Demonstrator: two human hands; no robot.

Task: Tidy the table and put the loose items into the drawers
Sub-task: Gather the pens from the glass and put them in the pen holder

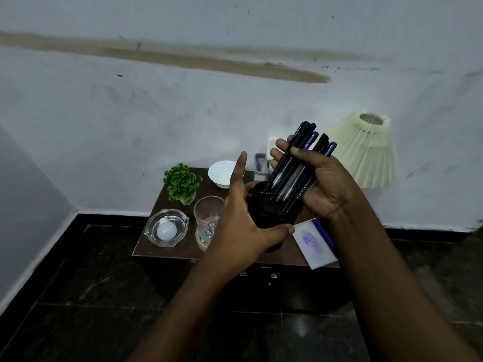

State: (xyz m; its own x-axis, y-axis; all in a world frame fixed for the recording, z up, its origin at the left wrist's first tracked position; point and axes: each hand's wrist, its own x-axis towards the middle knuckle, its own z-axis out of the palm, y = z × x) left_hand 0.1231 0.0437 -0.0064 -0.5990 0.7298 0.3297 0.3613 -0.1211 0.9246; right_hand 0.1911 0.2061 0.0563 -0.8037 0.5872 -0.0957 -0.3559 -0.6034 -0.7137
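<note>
Above the middle of the counter (183,250), lifted clear of it: black mesh pen holder (266,212), wrapped by the left hand (243,228), thumb across the lower wall, forefinger sticking straight up, other fingers curled behind. Tipped toward the right, probably to give the bundle an easy line through the mouth.

Gripped in the right hand (324,184): a bunch of pens (292,171), dark-bodied, some blue-capped, fingers curled round the far side and thumb pressed across the front. Lower ends at or inside the holder's mouth; hard to say which. Cannot tell whether going in or coming out. Gathered as one fistful, likely to shift everything at once rather than pen by pen.

Resting on the counter: small green plant (182,181) toward the back left, white bowl (217,165) behind it, glass ashtray (180,218) at the near left with a white bulb (166,231) lying inside, clear tumbler (209,218) just beside that, white card (313,244) with a purple smear overhanging the near right edge. Pleated lampshade (366,152) at the right, base hidden.

Below the front edge: metal drawer handles (273,275), drawer apparently closed. Judged early in the tidy, most loose items not yet stowed. Worth watching: a pen slipping from the bunch, and no free hand for the drawer.
</note>
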